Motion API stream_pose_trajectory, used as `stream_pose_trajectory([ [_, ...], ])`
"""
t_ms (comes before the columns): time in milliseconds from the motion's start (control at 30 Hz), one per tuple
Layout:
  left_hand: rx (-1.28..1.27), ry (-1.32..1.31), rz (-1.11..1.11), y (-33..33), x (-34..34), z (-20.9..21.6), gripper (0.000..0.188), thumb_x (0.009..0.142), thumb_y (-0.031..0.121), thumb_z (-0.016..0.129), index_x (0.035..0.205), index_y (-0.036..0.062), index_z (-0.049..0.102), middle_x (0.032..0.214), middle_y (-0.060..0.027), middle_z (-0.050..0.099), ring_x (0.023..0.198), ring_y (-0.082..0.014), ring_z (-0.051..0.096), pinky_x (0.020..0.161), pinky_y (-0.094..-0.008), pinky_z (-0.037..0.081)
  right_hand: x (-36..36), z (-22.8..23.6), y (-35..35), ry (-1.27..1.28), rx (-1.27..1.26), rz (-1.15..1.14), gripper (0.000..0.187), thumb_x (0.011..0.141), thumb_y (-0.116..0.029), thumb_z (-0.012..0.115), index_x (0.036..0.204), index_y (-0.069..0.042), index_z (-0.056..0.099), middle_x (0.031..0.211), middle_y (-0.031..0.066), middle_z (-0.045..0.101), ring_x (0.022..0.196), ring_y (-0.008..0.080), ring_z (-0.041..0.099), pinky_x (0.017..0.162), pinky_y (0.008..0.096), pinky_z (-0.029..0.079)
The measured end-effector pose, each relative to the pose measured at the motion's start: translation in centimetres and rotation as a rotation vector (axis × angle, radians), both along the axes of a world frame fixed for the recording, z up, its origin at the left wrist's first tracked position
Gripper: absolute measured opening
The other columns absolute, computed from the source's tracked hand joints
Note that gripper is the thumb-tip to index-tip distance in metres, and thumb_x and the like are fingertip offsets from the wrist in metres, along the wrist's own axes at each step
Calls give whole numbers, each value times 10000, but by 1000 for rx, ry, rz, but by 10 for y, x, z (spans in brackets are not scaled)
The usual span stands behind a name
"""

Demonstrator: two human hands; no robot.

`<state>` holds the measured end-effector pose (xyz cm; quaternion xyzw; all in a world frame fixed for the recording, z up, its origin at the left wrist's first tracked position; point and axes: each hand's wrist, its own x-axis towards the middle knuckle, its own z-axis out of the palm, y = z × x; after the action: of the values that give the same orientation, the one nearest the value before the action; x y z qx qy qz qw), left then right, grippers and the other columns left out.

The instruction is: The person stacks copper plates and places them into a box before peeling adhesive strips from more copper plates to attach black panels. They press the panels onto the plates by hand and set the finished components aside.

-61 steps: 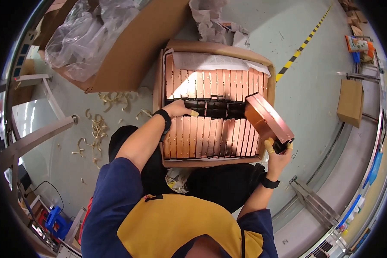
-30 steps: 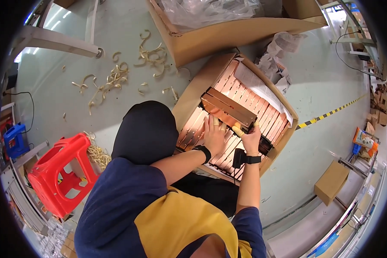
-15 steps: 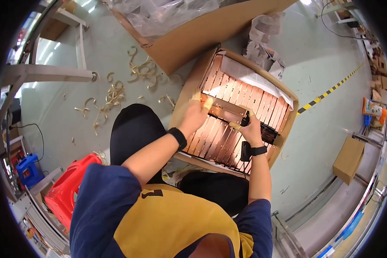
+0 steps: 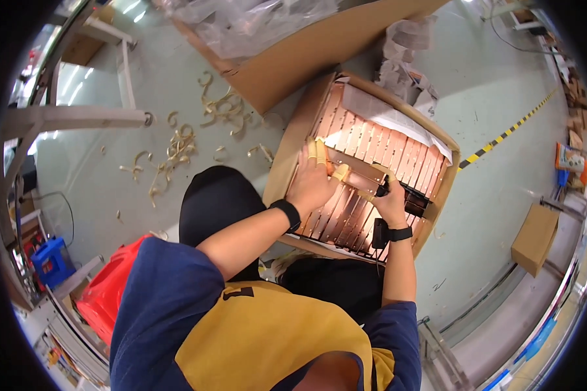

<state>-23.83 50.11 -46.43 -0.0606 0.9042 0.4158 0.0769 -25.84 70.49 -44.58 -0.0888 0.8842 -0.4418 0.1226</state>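
Observation:
In the open cardboard box [image 4: 442, 205] lie rows of narrow copper bars [image 4: 407, 151], packed side by side. Across the middle, between the rows, runs a wider copper bar [image 4: 359, 174]. My left hand [image 4: 312, 186] rests at its left end, fingers stretched out flat and the thumb apart at the bar's near edge. Yellow covers sit on its fingertips. My right hand [image 4: 391, 201] grips the other end between thumb and index finger, which also wear yellow covers. Dark slots [image 4: 416, 202] show beside that hand. My fingers hide part of the bar's ends.
A large cardboard flap [image 4: 306, 55] with clear plastic film [image 4: 254, 29] stands beyond the box. Crumpled wrapping [image 4: 404, 72] lies at its far right. Curled strips [image 4: 182, 144] litter the floor to the left. A red stool [image 4: 104, 290] stands near my left side.
My left hand has come down and its fingers have flattened over the bar's left end. My right hand keeps its grip at the other end. The whole view has shifted slightly.

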Motion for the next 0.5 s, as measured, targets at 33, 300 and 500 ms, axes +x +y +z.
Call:
stream_pose_trajectory([
  [33,35,-114,-35,-5,-7,12,688,883,417,523,1266,-139,387,1330,-380,302,1293,-502,218,1103,-492,147,1,-1,1,11,11,-33,637,594,-90,828,1164,-74,544,1083,97,604,1011,230,584,871,306,461],
  [300,103,3,192,-48,-27,35,527,870,243,612,1267,-48,425,1257,-223,495,1203,-278,449,997,-360,347,-21,20,-5,-275,-304,-332,549,639,-176,840,1084,6,574,1016,88,640,916,141,598,813,275,477],
  [500,339,122,-4,-18,-31,28,586,878,171,598,1362,-35,339,1370,-192,420,1273,-247,406,1039,-319,313,-80,-16,22,-503,-681,-441,468,665,-113,777,1070,16,581,961,86,639,805,148,605,732,273,494],
])
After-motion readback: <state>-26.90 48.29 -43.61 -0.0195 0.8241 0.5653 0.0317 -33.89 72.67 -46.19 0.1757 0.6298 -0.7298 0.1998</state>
